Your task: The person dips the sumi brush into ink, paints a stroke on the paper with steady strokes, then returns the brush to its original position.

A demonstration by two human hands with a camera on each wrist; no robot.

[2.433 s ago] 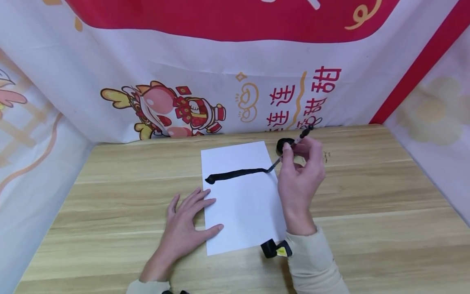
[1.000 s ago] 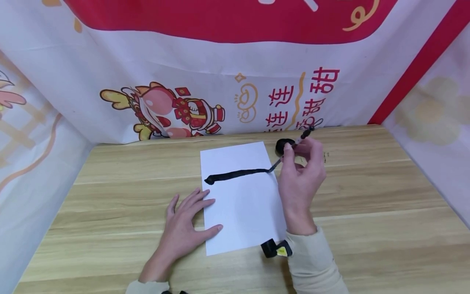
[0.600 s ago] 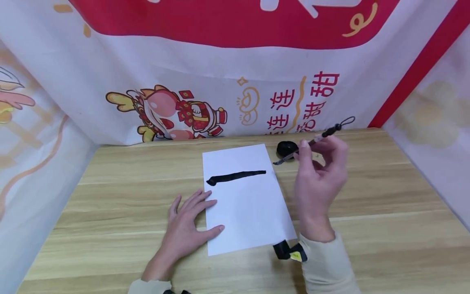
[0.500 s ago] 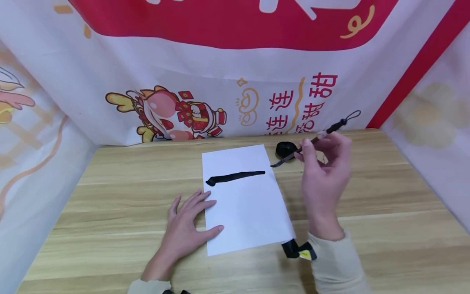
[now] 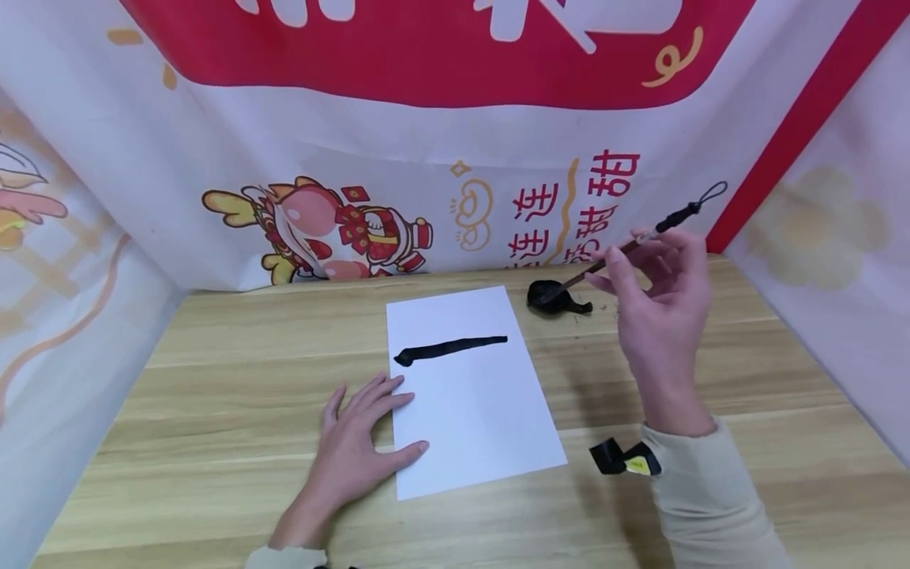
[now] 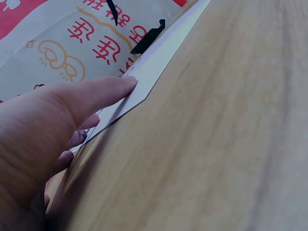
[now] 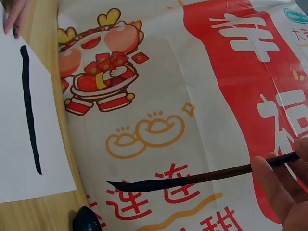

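Note:
In the head view my right hand (image 5: 661, 324) pinches a calligraphy brush (image 5: 577, 278) by its dark handle. Its bristles overlap a small black ink dish (image 5: 536, 303) beyond the paper's upper right corner. The right wrist view has the brush (image 7: 216, 176) slanting across, its black bristles apart from the dish (image 7: 87, 220), so the tip hangs above it. A white sheet of paper (image 5: 469, 427) bears one long black ink stroke (image 5: 455, 348). My left hand (image 5: 355, 458) rests spread at the sheet's left edge, thumb and fingertips on the paper (image 6: 161, 62).
The wooden table (image 5: 235, 379) reaches back to a printed cloth backdrop (image 5: 320, 126) with red lettering and cartoon figures. Cloth also hangs at both sides. A black wrist camera (image 5: 626, 458) sits at my right sleeve. Small dark marks lie on the wood near the dish.
The brush has lifted off the right end of the stroke. My right hand has carried it right and up to above the ink dish. My left hand stays on the paper.

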